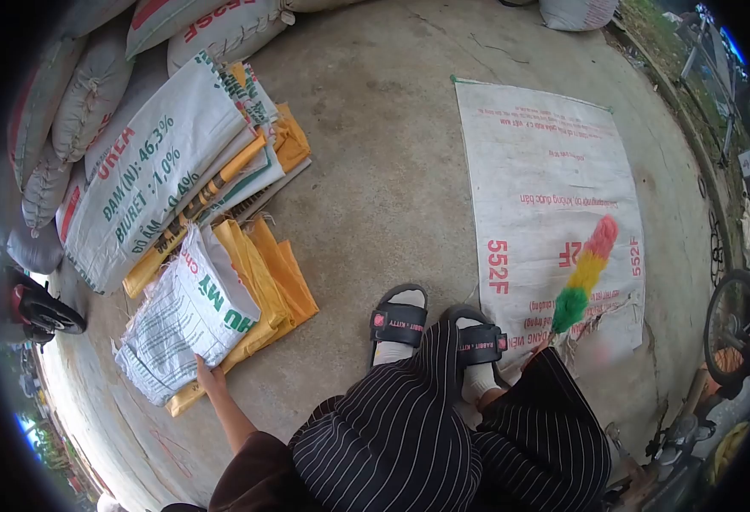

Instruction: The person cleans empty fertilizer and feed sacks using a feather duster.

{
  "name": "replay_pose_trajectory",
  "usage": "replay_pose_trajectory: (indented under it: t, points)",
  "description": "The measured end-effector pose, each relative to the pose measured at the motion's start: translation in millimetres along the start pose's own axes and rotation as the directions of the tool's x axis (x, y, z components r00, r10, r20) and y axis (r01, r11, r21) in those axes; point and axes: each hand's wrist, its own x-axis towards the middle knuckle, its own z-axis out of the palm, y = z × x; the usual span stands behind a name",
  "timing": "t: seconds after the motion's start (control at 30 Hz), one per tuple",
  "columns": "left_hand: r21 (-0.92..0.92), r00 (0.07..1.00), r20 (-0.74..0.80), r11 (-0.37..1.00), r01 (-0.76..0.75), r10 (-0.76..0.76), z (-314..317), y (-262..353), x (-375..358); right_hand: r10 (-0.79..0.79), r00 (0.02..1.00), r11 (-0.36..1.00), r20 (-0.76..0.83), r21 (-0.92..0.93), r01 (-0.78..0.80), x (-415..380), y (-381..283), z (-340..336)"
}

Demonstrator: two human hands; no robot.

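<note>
My left hand (211, 375) is closed at the near edge of a folded white woven sack (191, 320) with green and red print. This sack lies on folded yellow sacks (277, 286); part of my fingers is hidden at the edge. My right hand does not show. On the right, a white sack (545, 179) printed "552F" is spread flat on the ground. Over its near part is a red, yellow and green duster (588, 273). The duster's lower end disappears near my striped trouser leg (554, 410).
Beyond the yellow sacks lies a larger stack of folded sacks (153, 162). Filled sacks (89, 107) are piled at the upper left. My sandalled feet (400, 324) stand on the concrete floor (366, 171). A bicycle wheel (732, 328) is at the right edge, a motorbike wheel (63, 314) at left.
</note>
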Motion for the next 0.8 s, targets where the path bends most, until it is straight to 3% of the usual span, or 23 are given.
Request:
replay_pose_trajectory:
  t: [0.13,0.2,0.23,0.27,0.33,0.37,0.4,0.43,0.47,0.5,0.57,0.63,0.7,0.77,0.8]
  points:
    - [0.07,0.992,0.068,0.993,0.097,-0.102,-8.9,5.5,-4.7,0.028,0.987,0.99,-0.16,-0.132,-0.049,0.5,8.2,-20.5]
    - [0.169,0.985,-0.163,0.981,0.09,-0.063,-7.3,7.3,-0.9,0.047,0.972,0.979,-0.229,-0.185,-0.091,-4.2,13.5,-23.9]
    - [0.22,0.881,-0.472,0.972,0.087,0.028,16.7,13.9,-14.1,0.056,0.963,0.971,-0.265,-0.21,-0.114,-6.2,15.9,-25.5]
    - [0.269,0.679,-0.722,0.958,0.096,0.135,51.2,23.7,-35.7,0.064,0.952,0.963,-0.3,-0.232,-0.138,-8.6,17.0,-26.3]
    - [0.547,0.301,-0.834,0.768,0.334,0.463,48.8,31.5,-32.8,0.065,0.947,0.93,-0.316,-0.324,-0.172,-13.2,20.1,-30.6]
    - [0.568,0.332,-0.817,0.755,0.328,0.471,50.0,26.7,-27.7,0.021,0.946,0.936,-0.324,-0.325,-0.132,-8.2,31.0,-30.9]
    - [0.93,0.279,-0.366,0.336,0.15,0.888,49.4,16.8,-24.1,0.057,0.936,0.928,-0.348,-0.326,-0.178,0.6,48.0,-27.2]
    - [0.975,0.114,0.216,-0.22,0.029,0.97,60.3,8.3,-30.5,0.073,0.927,0.926,-0.368,-0.32,-0.201,1.1,40.4,-31.8]
    - [0.947,0.154,0.309,-0.289,-0.141,0.938,78.2,2.2,-29.4,0.1,0.91,0.924,-0.403,-0.301,-0.236,5.5,28.5,-34.9]
    - [0.889,0.175,0.403,-0.339,-0.306,0.898,118.2,0.9,-38.2,0.126,0.892,0.921,-0.433,-0.282,-0.267,8.3,15.1,-39.3]
    - [0.813,0.273,0.498,-0.332,-0.479,0.823,202.2,-6.8,-78.2,0.141,0.879,0.908,-0.456,-0.295,-0.298,19.3,2.0,-51.5]
    - [0.644,0.215,0.629,-0.346,-0.682,0.747,263.9,-20.2,-99.9,0.15,0.869,0.897,-0.472,-0.305,-0.32,37.0,-2.4,-58.9]
    - [0.496,0.182,0.736,-0.338,-0.8,0.652,315.8,-37.9,-124.5,0.394,0.788,0.852,-0.472,-0.134,-0.506,58.8,2.8,-65.3]
    - [0.429,0.339,0.83,-0.118,-0.895,0.444,364.5,-52.9,-162.5,0.296,0.843,0.883,-0.449,-0.209,-0.421,74.2,21.6,-67.6]
    - [0.369,0.348,0.874,0.003,-0.929,0.338,379.9,-70.6,-167.7,0.203,0.883,0.899,-0.422,-0.277,-0.339,82.6,30.6,-66.4]
